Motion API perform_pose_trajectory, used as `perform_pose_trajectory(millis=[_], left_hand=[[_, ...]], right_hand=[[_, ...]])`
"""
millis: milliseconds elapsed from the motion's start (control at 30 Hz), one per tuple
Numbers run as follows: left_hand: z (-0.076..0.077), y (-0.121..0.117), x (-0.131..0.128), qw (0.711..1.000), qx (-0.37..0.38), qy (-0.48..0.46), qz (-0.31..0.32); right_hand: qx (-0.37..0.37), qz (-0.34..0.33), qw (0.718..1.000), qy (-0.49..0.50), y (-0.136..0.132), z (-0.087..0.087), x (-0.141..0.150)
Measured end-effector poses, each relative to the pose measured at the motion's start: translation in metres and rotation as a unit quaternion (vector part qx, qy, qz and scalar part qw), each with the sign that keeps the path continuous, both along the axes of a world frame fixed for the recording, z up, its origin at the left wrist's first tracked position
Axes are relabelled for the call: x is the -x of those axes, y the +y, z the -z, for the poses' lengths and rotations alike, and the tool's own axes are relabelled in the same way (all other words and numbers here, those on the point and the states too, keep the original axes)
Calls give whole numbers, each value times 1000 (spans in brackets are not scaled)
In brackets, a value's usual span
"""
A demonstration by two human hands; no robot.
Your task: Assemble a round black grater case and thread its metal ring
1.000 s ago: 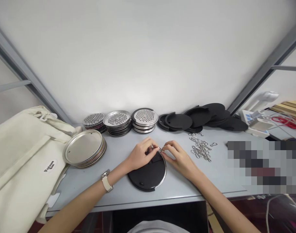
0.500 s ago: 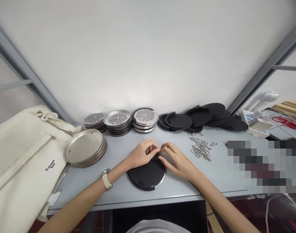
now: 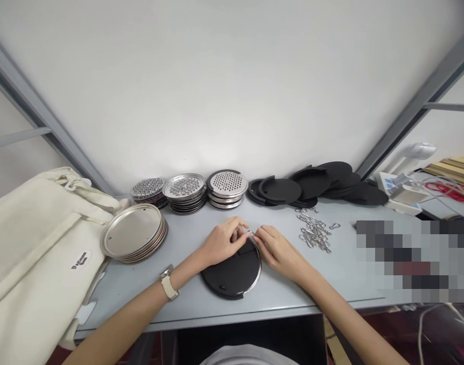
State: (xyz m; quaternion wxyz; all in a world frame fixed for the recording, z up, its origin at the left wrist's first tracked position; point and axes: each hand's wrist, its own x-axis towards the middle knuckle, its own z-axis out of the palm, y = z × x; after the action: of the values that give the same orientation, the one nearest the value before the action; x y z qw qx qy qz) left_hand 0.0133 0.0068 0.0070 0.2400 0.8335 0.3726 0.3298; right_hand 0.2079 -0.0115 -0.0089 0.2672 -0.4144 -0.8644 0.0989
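Note:
A round black plastic disc (image 3: 232, 276) with a metal rim showing on its right side lies flat near the table's front edge. My left hand (image 3: 224, 242) rests over its far left part, thumb and fingers pinched at the far edge. Facing it, my right hand (image 3: 279, 253) is closed, its fingertips pressed together. Between the two sets of fingertips a small shiny bit of a metal snap hook (image 3: 250, 232) shows; the fingers hide most of it. To the right lies a loose pile of similar snap hooks (image 3: 314, 233).
Stacked round graters (image 3: 227, 183) line the wall, beside overlapping black discs (image 3: 281, 191). Metal plates (image 3: 135, 230) are stacked at left, near a cream cloth bag (image 3: 37, 243). A white device (image 3: 401, 195) stands at far right; a blurred patch covers the right table area.
My right hand's thumb and fingers have closed together at the disc's far edge; they were spread apart before. My left hand stays nearly in place, and the disc has barely moved.

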Motion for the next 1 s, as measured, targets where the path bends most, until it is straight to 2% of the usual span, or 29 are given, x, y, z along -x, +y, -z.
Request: perform_pose_trajectory(millis=[67, 200, 400, 567, 700, 833, 1000], left_hand=[[0, -1, 0, 999, -29, 42, -8], [-1, -4, 1, 979, -103, 173, 25], [-1, -6, 1, 958, -117, 261, 13], [-1, -7, 0, 957, -115, 267, 7], [-1, -9, 0, 968, -103, 229, 6], [1, -8, 0, 976, -133, 165, 46], [3, -7, 1, 971, -157, 158, 89]], right_hand=[[14, 16, 1000, -12, 2, 3, -1], [40, 18, 999, -26, 2, 7, -1], [93, -9, 995, -33, 0, 7, -1], [106, -7, 993, -46, 0, 7, -2], [98, -2, 993, -61, 1, 8, -3], [99, -2, 993, -63, 2, 10, -3], [89, -2, 993, -73, 2, 12, -3]])
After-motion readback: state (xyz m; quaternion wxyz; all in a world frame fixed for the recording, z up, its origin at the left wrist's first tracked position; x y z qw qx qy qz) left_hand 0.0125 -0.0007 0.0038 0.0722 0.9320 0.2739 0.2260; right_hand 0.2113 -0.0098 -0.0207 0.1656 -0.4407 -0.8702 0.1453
